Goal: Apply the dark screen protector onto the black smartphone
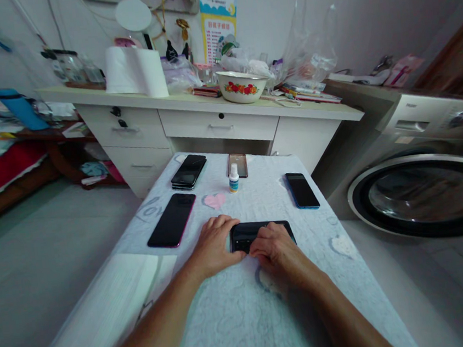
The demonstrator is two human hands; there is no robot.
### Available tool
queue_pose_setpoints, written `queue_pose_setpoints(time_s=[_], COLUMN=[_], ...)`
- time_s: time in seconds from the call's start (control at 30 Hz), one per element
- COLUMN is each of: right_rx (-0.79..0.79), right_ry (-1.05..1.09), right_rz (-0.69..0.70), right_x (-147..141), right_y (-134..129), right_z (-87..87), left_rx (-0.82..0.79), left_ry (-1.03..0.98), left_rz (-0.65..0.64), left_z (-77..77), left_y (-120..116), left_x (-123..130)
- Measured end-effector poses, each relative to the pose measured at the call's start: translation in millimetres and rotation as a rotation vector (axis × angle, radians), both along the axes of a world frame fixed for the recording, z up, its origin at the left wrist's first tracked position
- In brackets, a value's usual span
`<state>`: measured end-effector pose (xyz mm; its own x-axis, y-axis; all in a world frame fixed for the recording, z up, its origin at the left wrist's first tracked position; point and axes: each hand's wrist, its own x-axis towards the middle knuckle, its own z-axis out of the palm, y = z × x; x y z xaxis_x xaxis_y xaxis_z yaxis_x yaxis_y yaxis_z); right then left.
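Observation:
A black smartphone [242, 235] lies sideways on the cloth-covered table, its dark glossy face up. My left hand [216, 244] grips its left end, with the thumb at the near edge and the fingers at the far edge. Over the phone's near edge and right part is my right hand [274, 246], its fingers curled and pinched together. Whatever those fingertips hold, if anything, is hidden. Beyond the phone stands a small white bottle [234, 180] with a blue and yellow label, beside a brownish phone case [243, 165].
A larger phone with a pink edge [172, 221] lies at left, and stacked phones [189, 171] sit behind it. On the right is a blue-edged phone [301, 190]. White folded cloth or paper [123, 290] covers the near left. A desk [218, 125] and washing machine [417, 170] stand around.

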<state>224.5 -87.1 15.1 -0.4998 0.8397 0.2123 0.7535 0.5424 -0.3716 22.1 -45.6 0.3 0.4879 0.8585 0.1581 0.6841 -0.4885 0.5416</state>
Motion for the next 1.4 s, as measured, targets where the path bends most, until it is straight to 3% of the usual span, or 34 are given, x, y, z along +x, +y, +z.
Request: queue_pose_setpoints(time_s=[0.43, 0.9, 1.17, 1.4], right_rx=[-0.114, -0.152, -0.143, -0.034], right_ry=[-0.080, -0.101, -0.037, 0.014], right_rz=[-0.056, -0.080, -0.087, -0.048], right_x=[28.1, 51.8, 41.9, 20.6], right_y=[-2.0, -0.5, 1.0, 3.2], right_z=[20.0, 21.3, 20.3, 6.8], left_rx=[-0.018, -0.030, -0.017, -0.005], left_ry=[-0.009, -0.016, 0.000, 0.005], left_rz=[-0.002, 0.001, 0.003, 0.002], left_z=[2.8, 3.1, 3.1, 1.6], left_y=[-0.1, -1.1, -1.0, 0.3], left_x=[0.0, 0.4, 0.3, 0.1])
